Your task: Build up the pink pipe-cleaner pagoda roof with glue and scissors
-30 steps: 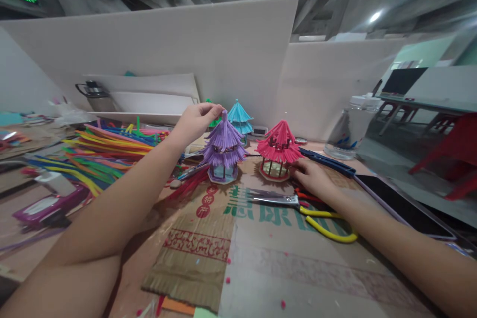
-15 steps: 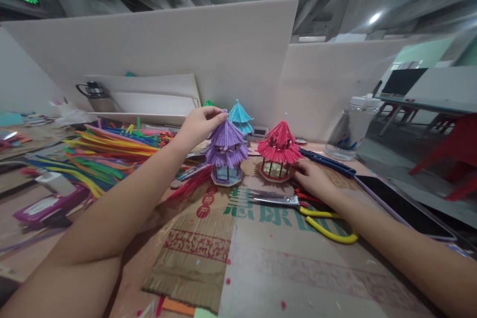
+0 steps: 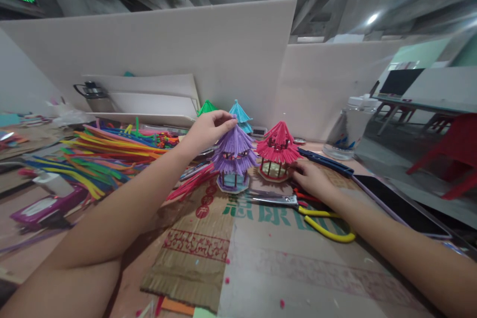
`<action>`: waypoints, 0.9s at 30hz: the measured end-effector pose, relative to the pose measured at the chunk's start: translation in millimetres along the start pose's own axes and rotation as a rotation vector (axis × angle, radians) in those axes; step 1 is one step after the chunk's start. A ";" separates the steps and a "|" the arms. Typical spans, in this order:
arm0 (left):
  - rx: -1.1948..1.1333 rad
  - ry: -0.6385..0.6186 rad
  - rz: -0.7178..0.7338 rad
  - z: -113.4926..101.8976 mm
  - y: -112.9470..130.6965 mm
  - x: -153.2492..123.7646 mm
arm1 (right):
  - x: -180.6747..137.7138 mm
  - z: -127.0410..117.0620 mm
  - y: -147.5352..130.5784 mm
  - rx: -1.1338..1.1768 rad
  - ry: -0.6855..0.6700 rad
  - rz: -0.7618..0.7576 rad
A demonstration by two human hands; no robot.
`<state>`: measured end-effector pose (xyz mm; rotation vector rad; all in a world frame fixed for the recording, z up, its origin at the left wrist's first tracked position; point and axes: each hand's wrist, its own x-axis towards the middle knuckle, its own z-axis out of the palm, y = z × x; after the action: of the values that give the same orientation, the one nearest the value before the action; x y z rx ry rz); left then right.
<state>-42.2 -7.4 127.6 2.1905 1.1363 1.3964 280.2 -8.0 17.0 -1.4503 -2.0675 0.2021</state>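
Observation:
My left hand (image 3: 212,131) pinches the tip of a purple model pavilion (image 3: 235,156) with a two-tiered pipe-cleaner roof, which stands over the cardboard sheet (image 3: 194,263). Just right of it is a red model pavilion (image 3: 278,151) on a pale base. The fingers of my right hand (image 3: 311,179) are curled at its lower right side; whether they grip it is hidden. Behind the purple one are a blue model pavilion (image 3: 241,117) and a green roof (image 3: 207,107), partly covered by my left hand. Yellow-handled scissors (image 3: 324,223) lie in front, blades pointing left.
Bundles of coloured pipe cleaners (image 3: 112,146) lie at left, near a purple glue-gun-like tool (image 3: 48,206). On the right are a dark blue tool (image 3: 326,161), a phone (image 3: 398,203) and a clear plastic jar (image 3: 346,129). White boards (image 3: 223,59) rise behind.
My left hand has moved the purple pavilion right and slightly nearer to me, closer to the red one. More of the green roof shows. My right hand stays by the red pavilion.

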 end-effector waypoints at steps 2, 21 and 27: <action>-0.001 0.000 0.031 -3.6 -1.1 1.1 | 0.0 0.3 0.7 -0.001 -0.001 -0.004; 0.043 -0.040 -0.014 -11.1 -7.5 4.4 | -1.0 1.7 1.5 0.014 0.014 -0.021; 0.012 -0.062 -0.021 -4.8 -9.0 2.2 | -2.2 0.8 -0.2 0.009 0.026 -0.026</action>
<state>-50.0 -0.7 125.7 2.2079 1.1454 1.3072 280.1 -9.8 15.6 -1.4127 -2.0616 0.1806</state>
